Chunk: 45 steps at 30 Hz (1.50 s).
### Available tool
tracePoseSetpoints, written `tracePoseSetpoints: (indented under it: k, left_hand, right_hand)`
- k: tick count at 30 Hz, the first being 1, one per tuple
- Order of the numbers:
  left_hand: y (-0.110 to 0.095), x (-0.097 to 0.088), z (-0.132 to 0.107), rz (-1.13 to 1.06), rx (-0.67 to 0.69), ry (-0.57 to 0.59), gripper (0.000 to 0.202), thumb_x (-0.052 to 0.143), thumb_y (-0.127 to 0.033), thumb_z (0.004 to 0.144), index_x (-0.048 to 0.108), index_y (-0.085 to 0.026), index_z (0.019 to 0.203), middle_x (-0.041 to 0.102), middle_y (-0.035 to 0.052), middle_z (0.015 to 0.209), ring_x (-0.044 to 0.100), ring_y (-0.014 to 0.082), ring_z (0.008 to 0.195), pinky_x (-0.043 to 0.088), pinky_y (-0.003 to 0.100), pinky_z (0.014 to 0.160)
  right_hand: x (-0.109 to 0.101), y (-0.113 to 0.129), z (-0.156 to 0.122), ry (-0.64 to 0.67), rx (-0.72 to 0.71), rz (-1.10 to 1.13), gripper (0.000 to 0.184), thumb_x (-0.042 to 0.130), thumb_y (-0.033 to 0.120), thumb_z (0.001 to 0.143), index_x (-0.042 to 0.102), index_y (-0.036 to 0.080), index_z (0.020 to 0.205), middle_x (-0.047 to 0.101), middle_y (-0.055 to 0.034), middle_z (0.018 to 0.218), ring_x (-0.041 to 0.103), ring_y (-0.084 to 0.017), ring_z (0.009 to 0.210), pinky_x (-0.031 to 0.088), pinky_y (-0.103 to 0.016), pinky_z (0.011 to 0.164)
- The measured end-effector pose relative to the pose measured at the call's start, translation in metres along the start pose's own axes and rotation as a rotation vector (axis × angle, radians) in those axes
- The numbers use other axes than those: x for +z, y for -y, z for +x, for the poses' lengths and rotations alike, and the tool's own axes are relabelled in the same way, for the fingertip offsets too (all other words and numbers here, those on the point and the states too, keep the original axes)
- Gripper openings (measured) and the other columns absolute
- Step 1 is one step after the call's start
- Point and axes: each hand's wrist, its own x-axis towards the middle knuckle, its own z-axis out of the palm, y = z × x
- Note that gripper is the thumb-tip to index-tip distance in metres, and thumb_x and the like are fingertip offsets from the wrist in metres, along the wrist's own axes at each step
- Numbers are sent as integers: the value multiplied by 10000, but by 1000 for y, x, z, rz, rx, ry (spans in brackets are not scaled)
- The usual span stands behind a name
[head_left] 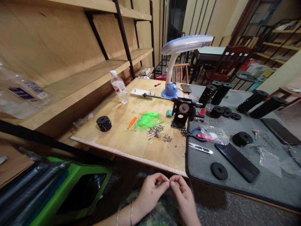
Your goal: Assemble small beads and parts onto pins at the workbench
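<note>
My left hand [150, 190] and my right hand [182, 191] meet in front of the table's near edge, low in the view. Both are pinched with fingertips almost touching. A tiny orange piece [159, 179] shows between my left thumb and fingers; what my right fingers hold is too small to make out. On the wooden board [131, 144] beyond lie a heap of green strands [147, 120], a scatter of coloured beads [155, 129], an orange-handled tool [131, 122] and a stack of black spools [103, 123]. A black hand-crank winder [182, 112] stands at the board's right side.
A grey mat [263, 175] on the right carries black spools, spool stacks [213, 92], a phone [237, 161], snips [199, 147], blue pliers and plastic bags. A desk lamp [178, 59] and a water bottle [119, 87] stand at the back. Wooden shelves rise left; a green stool [77, 188] sits below.
</note>
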Motion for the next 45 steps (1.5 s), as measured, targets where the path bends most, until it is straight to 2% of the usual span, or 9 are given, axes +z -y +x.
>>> tracePoseSetpoints:
  k: [6, 10, 14, 20, 24, 29, 36, 40, 45]
  left_hand:
    - [-7, -11, 0, 47, 181, -96, 134, 528, -267, 835, 614, -173, 793, 600, 15, 717, 539, 156, 682, 409, 254, 671]
    - [-5, -9, 6, -231, 35, -48, 209, 555, -337, 822, 638, -146, 839, 633, 44, 741, 548, 139, 657, 375, 220, 558]
    - [-6, -5, 9, -501, -185, 2, 355, 643, -425, 756, 631, -118, 934, 563, -8, 616, 428, 71, 486, 163, 184, 421]
    - [-11, -19, 19, -622, -127, -85, 378, 688, -451, 736, 628, -112, 893, 424, -77, 526, 279, 38, 450, 165, 190, 441]
    - [-14, -39, 21, -534, -48, -140, 381, 672, -458, 752, 648, -115, 915, 466, -54, 540, 358, 63, 487, 235, 193, 459]
    - [-14, -45, 9, -304, -25, 40, 367, 642, -446, 778, 666, -121, 947, 652, 71, 800, 458, 92, 558, 293, 212, 481]
    - [-7, -28, 1, -216, -46, 101, 356, 691, -435, 742, 684, -138, 938, 451, -52, 596, 374, 85, 549, 300, 209, 533]
    - [-13, -20, 3, -152, -17, 136, 256, 738, -354, 691, 690, -127, 802, 516, -27, 617, 436, 109, 607, 355, 226, 601]
    - [-18, -18, 7, -130, 12, 75, 233, 687, -353, 722, 632, -132, 671, 573, -3, 630, 471, 125, 627, 381, 239, 632]
  right_hand:
    - [4, 5, -1, 118, 32, -248, 207, 623, 300, 733, 524, 175, 602, 353, 80, 520, 297, -91, 494, 259, -214, 488]
    - [6, 7, -4, 154, -10, -278, 154, 546, 250, 738, 474, 192, 615, 382, 65, 560, 332, -103, 519, 275, -220, 500]
    - [4, 5, -7, 170, -34, -337, 125, 515, 218, 743, 447, 202, 638, 380, 62, 576, 340, -111, 539, 279, -225, 514]
    - [-3, 5, -7, 148, 13, -223, 190, 563, 262, 743, 425, 209, 624, 338, 77, 569, 311, -100, 530, 256, -214, 499]
    - [-5, 5, -6, 167, 173, 18, 258, 586, 374, 775, 413, 219, 661, 269, 113, 511, 205, -76, 458, 160, -202, 437]
    - [-2, 7, -8, 178, 236, 187, 330, 611, 475, 795, 433, 213, 702, 292, 122, 479, 183, -68, 443, 120, -198, 426]
    - [-5, 15, -3, 181, 122, 71, 376, 641, 522, 783, 470, 199, 695, 348, 100, 528, 275, -68, 460, 214, -188, 440]
    - [-4, 23, -2, 189, 116, 19, 381, 629, 530, 780, 467, 198, 686, 343, 99, 529, 273, -71, 463, 220, -193, 442]
    - [-3, 29, -1, 219, 69, -120, 321, 591, 469, 818, 469, 200, 693, 354, 92, 541, 294, -80, 471, 242, -199, 447]
